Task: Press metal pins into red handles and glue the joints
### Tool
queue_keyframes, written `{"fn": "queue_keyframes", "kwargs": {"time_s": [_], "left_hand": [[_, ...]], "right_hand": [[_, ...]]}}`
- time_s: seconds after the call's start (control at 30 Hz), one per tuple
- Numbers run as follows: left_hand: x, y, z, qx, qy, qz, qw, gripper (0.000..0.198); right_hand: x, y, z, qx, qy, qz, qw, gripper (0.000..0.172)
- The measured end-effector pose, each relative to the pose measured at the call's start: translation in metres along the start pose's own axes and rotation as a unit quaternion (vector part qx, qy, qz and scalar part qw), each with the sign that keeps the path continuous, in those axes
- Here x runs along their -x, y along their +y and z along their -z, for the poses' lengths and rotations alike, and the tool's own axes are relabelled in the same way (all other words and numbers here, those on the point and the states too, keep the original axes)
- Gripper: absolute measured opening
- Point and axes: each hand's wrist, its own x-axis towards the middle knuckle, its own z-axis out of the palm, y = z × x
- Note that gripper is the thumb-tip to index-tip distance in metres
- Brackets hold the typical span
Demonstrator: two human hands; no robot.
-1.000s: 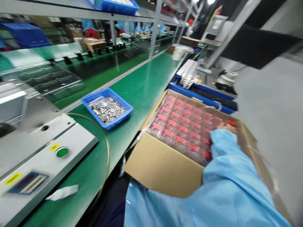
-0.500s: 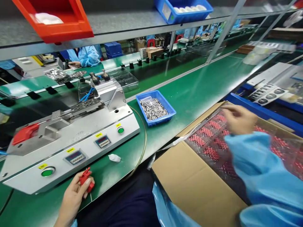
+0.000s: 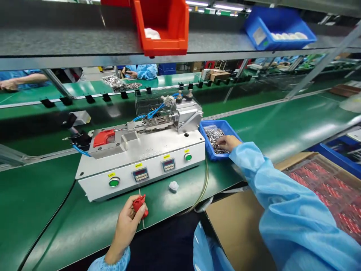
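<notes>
Between the thumb and fingers of my left hand (image 3: 128,218) is a small red plastic part (image 3: 140,206), held just above the green bench in front of the machine. My right hand (image 3: 229,143) reaches into a blue bin (image 3: 225,128) of small metal pins (image 3: 216,137). Its fingertips are bent down among the pins, and whether they grip one is hidden. Left of the bin stands a white and silver bench machine (image 3: 158,150) with green buttons and two small displays. A red piece (image 3: 103,138) sits at the machine's left end.
A crumpled white scrap (image 3: 173,186) lies before the machine, near a looped hose (image 3: 207,180). An open carton (image 3: 239,222) with red parts in clear trays (image 3: 324,184) is at my right. Overhead, a shelf (image 3: 217,41) carries a red bin (image 3: 165,47) and a blue bin (image 3: 282,41).
My right hand has moved left from above the carton of red parts into the bin of pins. The view has swung left. My left hand still holds the red part.
</notes>
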Motion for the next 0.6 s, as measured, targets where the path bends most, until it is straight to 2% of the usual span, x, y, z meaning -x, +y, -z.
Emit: {"fn": "queue_keyframes", "kwargs": {"time_s": [0.1,0.2,0.3,0.43,0.5,0.6], "left_hand": [[0.000,-0.002,0.004,0.006,-0.041,0.016,0.999,0.057],[0.002,-0.008,0.008,-0.004,-0.064,0.015,0.998,0.053],[0.003,-0.012,0.010,-0.029,-0.073,0.001,0.997,0.049],[0.001,-0.016,0.014,-0.029,-0.090,-0.007,0.996,0.044],[-0.001,-0.017,0.015,-0.003,-0.108,0.003,0.994,0.046],[-0.003,-0.017,0.015,0.037,-0.102,0.017,0.994,0.048]], "right_hand": [[0.011,0.004,0.012,0.002,0.002,-0.032,0.999,0.008],[0.021,0.005,0.016,0.008,0.005,-0.063,0.998,0.017],[0.022,0.003,0.011,0.013,-0.019,-0.083,0.996,0.017],[0.006,-0.008,-0.005,0.039,-0.043,-0.107,0.992,0.011],[-0.005,-0.015,-0.012,0.064,-0.052,-0.120,0.989,0.018],[-0.017,-0.026,-0.016,0.102,-0.073,-0.133,0.983,0.028]]}}
